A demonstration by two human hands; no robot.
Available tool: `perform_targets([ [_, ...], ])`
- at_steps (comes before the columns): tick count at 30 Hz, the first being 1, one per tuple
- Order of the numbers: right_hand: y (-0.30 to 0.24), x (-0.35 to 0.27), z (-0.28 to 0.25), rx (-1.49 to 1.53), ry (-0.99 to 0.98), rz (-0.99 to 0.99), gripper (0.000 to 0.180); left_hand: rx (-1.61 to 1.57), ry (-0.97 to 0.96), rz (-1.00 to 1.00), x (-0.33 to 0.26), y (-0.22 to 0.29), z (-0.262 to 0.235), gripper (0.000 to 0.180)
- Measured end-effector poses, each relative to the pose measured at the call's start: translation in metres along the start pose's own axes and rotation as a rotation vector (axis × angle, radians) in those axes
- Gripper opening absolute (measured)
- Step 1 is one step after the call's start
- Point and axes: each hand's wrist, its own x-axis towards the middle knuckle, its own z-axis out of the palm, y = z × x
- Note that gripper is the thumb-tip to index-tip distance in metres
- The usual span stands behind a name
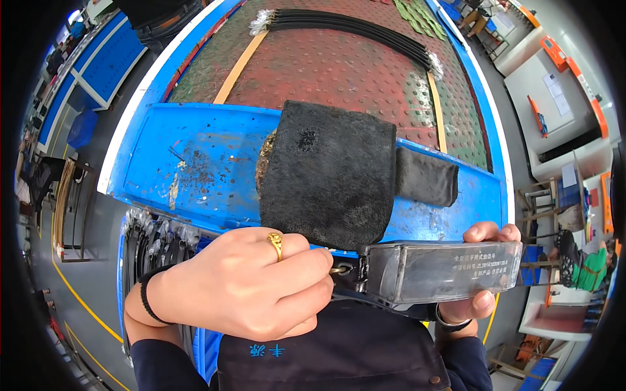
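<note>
My right hand (479,303) grips a clear plastic box (443,272) with a dark left end, fingers along its far side and below it. My left hand (251,283), with a gold ring and a black wrist band, is closed in a pinch beside that dark end. A small brass-coloured metal piece (340,268) shows between the hand and the box; what the left fingers hold is hidden. Just beyond both hands, a black cloth (329,173) lies over a block on the blue bench ledge (202,153). To its right is a smaller dark folded cloth (427,176).
On the studded red-green mat (345,85) a bundle of black straps (352,26) with plastic-wrapped ends rests across two wooden strips (241,67). Green pieces (418,16) lie at the far right. More black straps (156,244) hang at the near left. A person (163,23) stands beyond the bench.
</note>
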Motion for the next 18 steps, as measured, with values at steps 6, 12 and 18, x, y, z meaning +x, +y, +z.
perform_targets([
  [6, -0.002, 0.004, -0.003, 0.236, 0.284, 0.144, 0.077, 0.132, 0.091, 0.071, -0.002, -0.001, 0.003, 0.012],
  [12, -0.007, 0.007, 0.003, 0.13, 0.114, 0.172, 0.082, 0.159, 0.096, 0.141, 0.0, 0.001, 0.002, 0.014],
  [18, -0.007, 0.009, 0.008, 0.101, 0.042, 0.183, 0.084, 0.187, 0.066, 0.163, 0.0, 0.002, -0.001, 0.016],
])
